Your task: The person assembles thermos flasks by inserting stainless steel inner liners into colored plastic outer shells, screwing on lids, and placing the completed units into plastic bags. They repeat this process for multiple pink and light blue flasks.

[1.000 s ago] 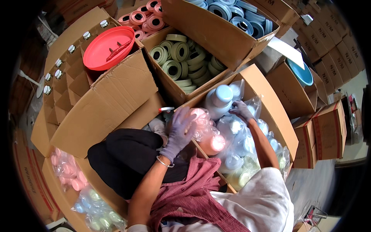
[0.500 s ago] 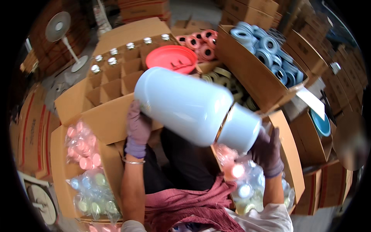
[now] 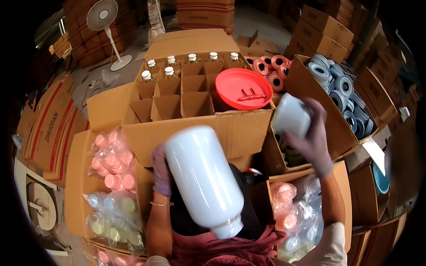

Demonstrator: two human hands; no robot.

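A large light blue vacuum flask lies tilted across my lap, its narrower neck pointing down toward me. My gloved left hand grips it on the left near its wide base; the flask hides part of the fingers. Off to the right and higher up, my gloved right hand is closed around the flask's light blue cup lid, which is apart from the body. Both the lid and that hand are somewhat blurred. Beyond the flask, a red round plate holding a few small dark red pieces rests on a divided carton.
Several white-capped glass bottles stand in the carton's compartments. Blue rings fill a box at the right, with pink rings behind the plate. Bagged pink caps and other pastel caps sit in boxes on both sides. A fan stands far left.
The lid has come off the flask and moved up and right in my right hand. My left hand has tipped the flask neck-down toward me. The view has shifted.
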